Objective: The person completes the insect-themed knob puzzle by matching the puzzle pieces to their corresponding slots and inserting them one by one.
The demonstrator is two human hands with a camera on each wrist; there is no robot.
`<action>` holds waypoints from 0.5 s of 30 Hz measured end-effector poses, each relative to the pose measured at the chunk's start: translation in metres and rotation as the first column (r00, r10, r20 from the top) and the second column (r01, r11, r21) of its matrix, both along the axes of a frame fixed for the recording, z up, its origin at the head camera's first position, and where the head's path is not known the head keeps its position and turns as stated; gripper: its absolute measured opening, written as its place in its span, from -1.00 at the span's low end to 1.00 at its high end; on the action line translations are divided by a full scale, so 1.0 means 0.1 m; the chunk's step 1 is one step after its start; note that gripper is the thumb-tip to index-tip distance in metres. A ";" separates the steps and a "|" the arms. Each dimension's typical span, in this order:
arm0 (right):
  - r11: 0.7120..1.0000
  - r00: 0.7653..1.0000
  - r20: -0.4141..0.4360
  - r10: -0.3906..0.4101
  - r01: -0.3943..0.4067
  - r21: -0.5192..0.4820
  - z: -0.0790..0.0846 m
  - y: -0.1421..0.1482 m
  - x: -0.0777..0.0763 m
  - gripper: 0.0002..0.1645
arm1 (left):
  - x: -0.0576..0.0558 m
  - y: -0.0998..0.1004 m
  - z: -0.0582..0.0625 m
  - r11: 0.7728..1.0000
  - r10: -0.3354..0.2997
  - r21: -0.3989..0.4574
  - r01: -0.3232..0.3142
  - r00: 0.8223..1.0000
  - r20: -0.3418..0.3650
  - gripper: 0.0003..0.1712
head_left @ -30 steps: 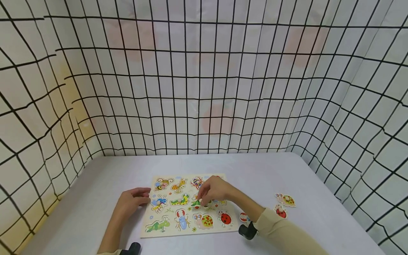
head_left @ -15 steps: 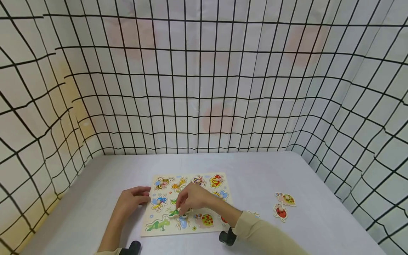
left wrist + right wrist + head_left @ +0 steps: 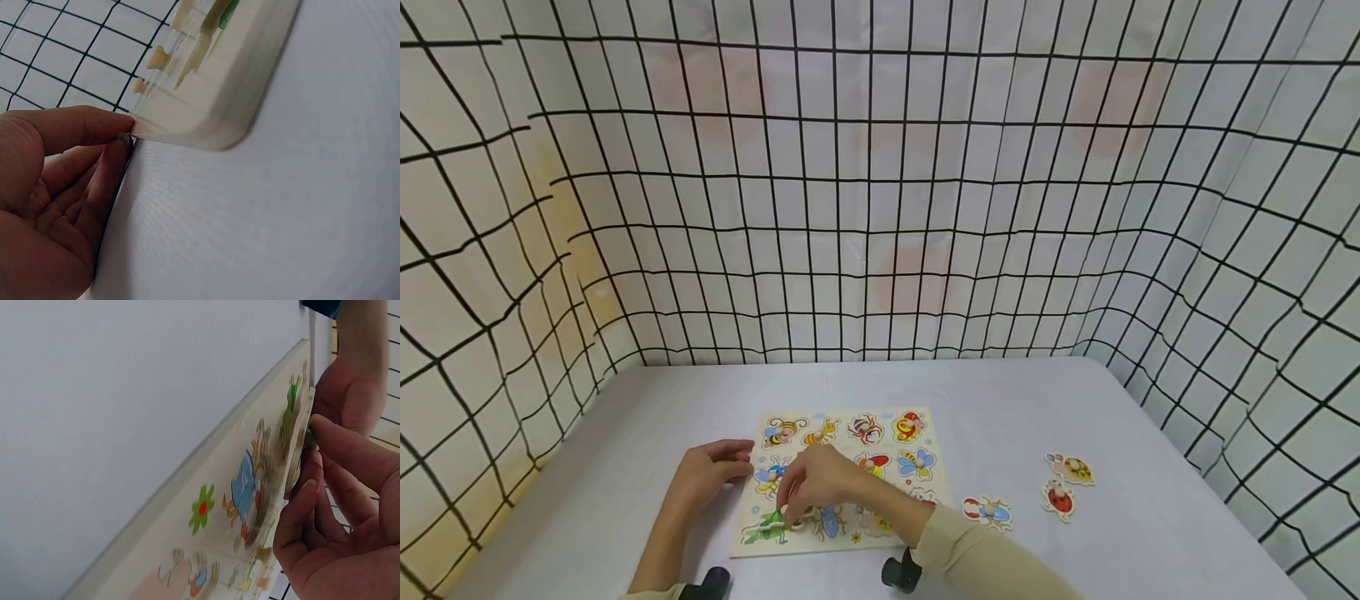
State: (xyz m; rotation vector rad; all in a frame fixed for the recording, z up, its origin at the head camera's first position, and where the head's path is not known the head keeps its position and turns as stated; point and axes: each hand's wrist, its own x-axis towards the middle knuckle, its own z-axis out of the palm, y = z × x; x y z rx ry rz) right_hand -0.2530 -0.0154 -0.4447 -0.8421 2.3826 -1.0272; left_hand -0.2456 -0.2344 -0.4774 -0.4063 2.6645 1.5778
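An insect puzzle board (image 3: 812, 547) lies flat on the table. Over its near left corner my right hand (image 3: 822, 479) pinches a green grasshopper puzzle piece (image 3: 296, 462) by its small knob. In the right wrist view the piece stands tilted just above the printed grasshopper (image 3: 290, 403). At the board's left edge my left hand (image 3: 703, 475) rests with bent fingers. Its fingertips (image 3: 125, 125) touch that edge in the left wrist view. My right forearm hides part of the board's near right side, including most of the snail picture.
On the white table (image 3: 1022, 400) right of the board lie three loose pieces: a blue stag beetle (image 3: 988, 512), a snail (image 3: 1072, 469) and a ladybug (image 3: 1058, 500). Knobbed pieces, such as a spider (image 3: 866, 428), sit in the upper rows. Black grid mesh (image 3: 868, 208) surrounds the table.
My right hand has carried the grasshopper piece left and nearer across the board, from the middle to the near left corner. The loose stag beetle has come fully into sight. My left hand stays put.
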 end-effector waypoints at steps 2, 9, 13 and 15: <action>1.000 1.000 0.005 0.003 -0.003 -0.002 -0.01 -0.03 0.02 -0.84 | 0.01 0.00 0.01 1.000 -0.002 -0.002 0.002 1.000 -0.006 -0.53; 1.000 1.000 0.026 0.006 -0.005 -0.022 -0.04 -0.12 0.10 -0.85 | 0.01 0.01 0.01 1.000 0.004 -0.004 -0.004 1.000 0.004 -0.53; 1.000 1.000 0.022 0.002 -0.001 -0.025 -0.03 -0.13 0.12 -0.85 | 0.01 0.01 0.01 1.000 0.008 -0.001 -0.008 1.000 0.010 -0.53; 1.000 1.000 0.021 0.001 -0.001 -0.021 -0.03 -0.13 0.12 -0.85 | 0.01 0.01 0.01 1.000 0.009 0.001 -0.009 1.000 0.010 -0.53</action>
